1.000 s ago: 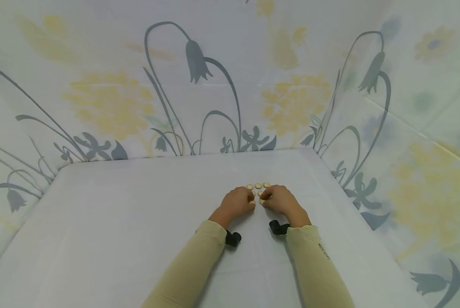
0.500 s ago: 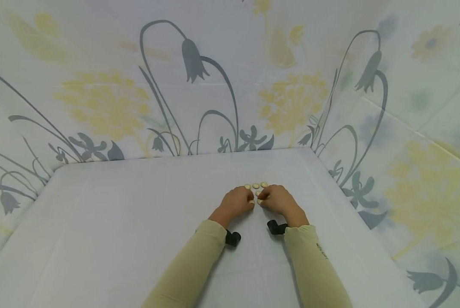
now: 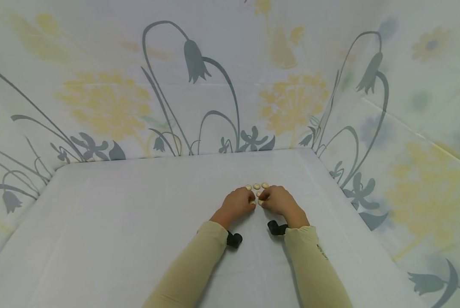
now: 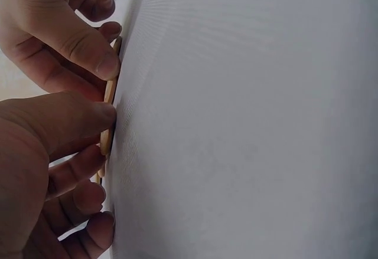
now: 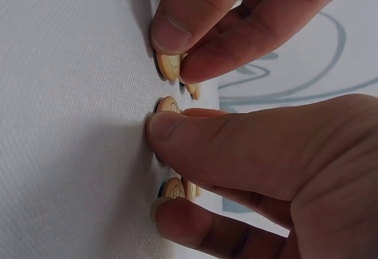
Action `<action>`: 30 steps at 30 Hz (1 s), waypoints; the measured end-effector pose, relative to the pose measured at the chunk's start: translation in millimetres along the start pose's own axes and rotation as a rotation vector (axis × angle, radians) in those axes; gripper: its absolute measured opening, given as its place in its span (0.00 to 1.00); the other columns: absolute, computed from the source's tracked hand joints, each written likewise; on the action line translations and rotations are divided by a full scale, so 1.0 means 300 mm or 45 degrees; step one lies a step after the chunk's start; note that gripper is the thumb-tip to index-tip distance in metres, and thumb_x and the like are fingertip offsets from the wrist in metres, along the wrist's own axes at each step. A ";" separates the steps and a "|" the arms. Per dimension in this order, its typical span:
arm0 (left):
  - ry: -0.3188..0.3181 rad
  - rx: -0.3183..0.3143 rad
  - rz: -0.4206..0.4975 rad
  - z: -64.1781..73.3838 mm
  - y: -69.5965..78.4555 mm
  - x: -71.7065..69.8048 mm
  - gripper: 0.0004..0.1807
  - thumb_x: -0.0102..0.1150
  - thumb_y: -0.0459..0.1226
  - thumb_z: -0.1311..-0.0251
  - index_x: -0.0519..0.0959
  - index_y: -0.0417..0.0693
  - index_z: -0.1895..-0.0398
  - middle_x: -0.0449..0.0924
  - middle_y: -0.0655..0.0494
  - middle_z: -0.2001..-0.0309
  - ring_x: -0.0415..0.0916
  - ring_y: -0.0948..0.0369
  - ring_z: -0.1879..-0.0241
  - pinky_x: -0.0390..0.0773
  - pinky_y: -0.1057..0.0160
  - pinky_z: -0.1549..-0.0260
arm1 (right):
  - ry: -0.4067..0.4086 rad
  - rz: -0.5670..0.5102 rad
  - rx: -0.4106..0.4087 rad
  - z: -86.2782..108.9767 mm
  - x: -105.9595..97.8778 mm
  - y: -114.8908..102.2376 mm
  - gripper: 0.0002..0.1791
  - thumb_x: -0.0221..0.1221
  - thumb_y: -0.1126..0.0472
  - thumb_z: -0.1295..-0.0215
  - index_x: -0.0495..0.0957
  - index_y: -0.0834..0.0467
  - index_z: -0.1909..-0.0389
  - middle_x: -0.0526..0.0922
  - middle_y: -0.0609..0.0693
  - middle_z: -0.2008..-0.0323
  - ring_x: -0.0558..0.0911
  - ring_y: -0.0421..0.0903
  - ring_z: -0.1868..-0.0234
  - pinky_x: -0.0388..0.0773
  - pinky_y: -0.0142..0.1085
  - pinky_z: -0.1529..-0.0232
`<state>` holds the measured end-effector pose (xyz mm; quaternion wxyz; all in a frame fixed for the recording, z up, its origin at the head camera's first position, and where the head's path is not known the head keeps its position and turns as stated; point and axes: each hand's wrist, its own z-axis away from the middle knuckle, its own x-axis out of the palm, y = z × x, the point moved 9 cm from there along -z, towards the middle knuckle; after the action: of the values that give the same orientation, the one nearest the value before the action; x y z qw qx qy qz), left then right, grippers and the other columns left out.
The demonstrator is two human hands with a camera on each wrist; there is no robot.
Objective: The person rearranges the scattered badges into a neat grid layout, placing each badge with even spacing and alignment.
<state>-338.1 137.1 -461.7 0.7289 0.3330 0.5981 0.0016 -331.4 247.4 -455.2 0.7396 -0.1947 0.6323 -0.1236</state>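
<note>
Small round wooden discs with dark line marks lie in close rows on the white tabletop. My left hand (image 3: pixel 238 202) is at the left side of the group, its thumb and index finger pinching a disc (image 5: pixel 169 65) in the near row. Beside it, my right hand (image 3: pixel 281 200) holds another near-row disc (image 5: pixel 168 104) between thumb and fingers. One more disc (image 5: pixel 174 188) sits against a lower fingertip of the right hand. In the left wrist view the discs (image 4: pixel 106 138) appear edge-on, partly covered by both hands. The back row, with a middle disc (image 3: pixel 257 186), shows beyond the fingers.
A white cloth covers the table (image 3: pixel 137 222), which stretches widely to the left. Floral-patterned sheets (image 3: pixel 230 85) rise along the back and right edges. Black wrist mounts (image 3: pixel 234 240) sit at both beige sleeves.
The head view sways slightly. Both hands keep their places at the near-row discs, and the discs keep the same layout.
</note>
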 end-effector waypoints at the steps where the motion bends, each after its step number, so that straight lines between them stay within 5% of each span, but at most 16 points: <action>1: 0.000 -0.001 0.001 0.000 -0.002 0.002 0.13 0.62 0.40 0.40 0.84 0.49 0.54 0.83 0.57 0.59 0.78 0.61 0.62 0.78 0.59 0.59 | -0.002 0.000 0.003 0.001 0.001 0.000 0.09 0.66 0.60 0.43 0.86 0.55 0.60 0.87 0.49 0.60 0.80 0.45 0.63 0.76 0.42 0.60; 11: 0.050 0.022 0.030 0.025 -0.024 0.001 0.17 0.62 0.42 0.41 0.83 0.49 0.50 0.80 0.52 0.53 0.78 0.57 0.54 0.77 0.58 0.53 | 0.003 0.012 -0.010 -0.004 0.016 -0.001 0.11 0.65 0.59 0.43 0.86 0.54 0.59 0.86 0.49 0.59 0.81 0.47 0.61 0.77 0.43 0.59; 19: 0.085 -0.034 0.041 0.064 -0.065 -0.027 0.18 0.60 0.46 0.39 0.82 0.51 0.48 0.79 0.54 0.51 0.78 0.56 0.49 0.76 0.57 0.49 | -0.026 0.010 0.027 0.002 0.010 0.019 0.13 0.63 0.57 0.40 0.85 0.55 0.55 0.85 0.51 0.54 0.81 0.49 0.55 0.77 0.47 0.54; 30: 0.166 -0.080 -0.003 0.129 -0.137 -0.108 0.19 0.52 0.45 0.34 0.79 0.49 0.45 0.78 0.52 0.49 0.78 0.54 0.52 0.77 0.54 0.52 | 0.113 -0.010 -0.030 0.045 -0.042 0.038 0.15 0.55 0.58 0.33 0.83 0.57 0.51 0.82 0.57 0.47 0.79 0.52 0.56 0.76 0.45 0.60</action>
<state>-329.9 73.2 -451.1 0.6984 0.3084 0.6445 0.0411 -321.1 264.7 -447.6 0.7079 -0.2002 0.6652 -0.1276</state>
